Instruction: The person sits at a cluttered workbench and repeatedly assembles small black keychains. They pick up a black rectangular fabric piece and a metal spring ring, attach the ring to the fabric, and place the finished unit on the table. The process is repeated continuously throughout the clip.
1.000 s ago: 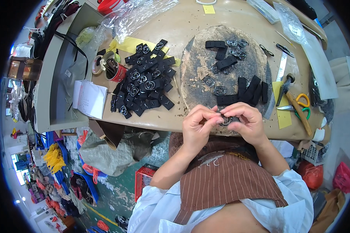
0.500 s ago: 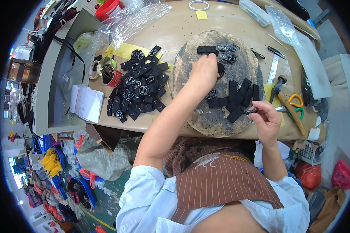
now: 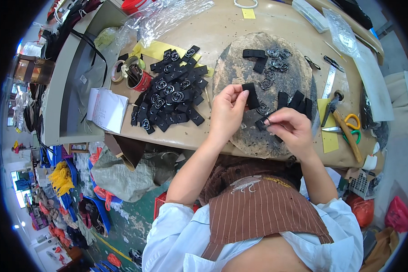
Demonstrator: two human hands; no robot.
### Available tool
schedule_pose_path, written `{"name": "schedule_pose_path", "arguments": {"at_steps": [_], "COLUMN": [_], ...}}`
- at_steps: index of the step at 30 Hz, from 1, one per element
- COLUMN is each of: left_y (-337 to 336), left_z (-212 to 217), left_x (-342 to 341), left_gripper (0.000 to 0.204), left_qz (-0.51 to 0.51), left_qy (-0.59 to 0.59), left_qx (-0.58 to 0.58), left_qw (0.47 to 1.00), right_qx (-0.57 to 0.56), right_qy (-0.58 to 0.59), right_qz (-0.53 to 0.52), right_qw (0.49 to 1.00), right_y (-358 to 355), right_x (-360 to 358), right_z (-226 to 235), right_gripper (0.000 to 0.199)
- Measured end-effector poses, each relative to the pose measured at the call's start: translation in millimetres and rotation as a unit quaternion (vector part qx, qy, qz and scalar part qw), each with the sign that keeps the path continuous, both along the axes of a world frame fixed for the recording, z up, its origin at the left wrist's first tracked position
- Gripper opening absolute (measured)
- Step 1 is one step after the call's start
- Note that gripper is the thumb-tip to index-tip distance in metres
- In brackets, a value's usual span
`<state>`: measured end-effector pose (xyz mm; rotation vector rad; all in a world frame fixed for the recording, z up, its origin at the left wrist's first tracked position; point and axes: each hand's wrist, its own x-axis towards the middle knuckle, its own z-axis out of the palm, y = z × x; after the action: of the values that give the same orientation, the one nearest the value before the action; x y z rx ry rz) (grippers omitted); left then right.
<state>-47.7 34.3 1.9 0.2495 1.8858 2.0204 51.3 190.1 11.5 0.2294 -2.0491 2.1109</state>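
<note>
My left hand (image 3: 226, 111) pinches a black strap piece (image 3: 250, 96) upright between thumb and fingers, over the left part of a round worn board (image 3: 240, 136). Close beside it, my right hand (image 3: 293, 130) has thumb and forefinger pressed together at a small dark piece, too small to make out. Shiny dark ring buckles (image 3: 267, 80) lie in a row up the board, one group between my hands. Two more black strap pieces (image 3: 255, 53) rest at its far edge. Behind my right hand lie several loose black straps (image 3: 296, 99), partly hidden.
Left of the board is a heap of black straps with ring buckles (image 3: 167, 93), beside a red tin (image 3: 140, 81) and a paper pad (image 3: 108, 111). To the right lie a hammer (image 3: 344, 131), scissors (image 3: 352, 121), a steel ruler (image 3: 330, 81) and a cutter (image 3: 334, 64).
My left hand has drawn back toward me from the far straps, bringing one strap piece with it. My right hand has moved left, close to it. The whole view has shifted slightly.
</note>
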Motion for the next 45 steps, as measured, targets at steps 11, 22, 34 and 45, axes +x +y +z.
{"name": "schedule_pose_path", "arguments": {"at_steps": [11, 22, 34, 45], "left_y": [-8, -7, -12, -21], "left_z": [-20, -31, -31, -33], "left_x": [12, 22, 21, 22], "left_gripper": [0.016, 0.009, 0.012, 0.012], "left_qz": [0.014, -0.049, -0.066, -0.063], "left_qy": [-0.028, 0.027, 0.02, 0.013], "left_qx": [0.048, 0.019, 0.036, 0.046], "left_qw": [0.998, 0.998, 0.997, 0.997], "right_qx": [-0.085, -0.254, 0.133, 0.286], "right_qy": [-0.022, 0.016, -0.307, -0.171], "right_qz": [-0.056, 0.017, -0.171, -0.109], "right_qw": [0.995, 0.967, 0.927, 0.937], "right_y": [0, 29, 15, -18], "right_x": [-11, 19, 156, 141], "right_z": [-39, -38, -85, -38], "right_gripper": [0.018, 0.02, 0.02, 0.015]}}
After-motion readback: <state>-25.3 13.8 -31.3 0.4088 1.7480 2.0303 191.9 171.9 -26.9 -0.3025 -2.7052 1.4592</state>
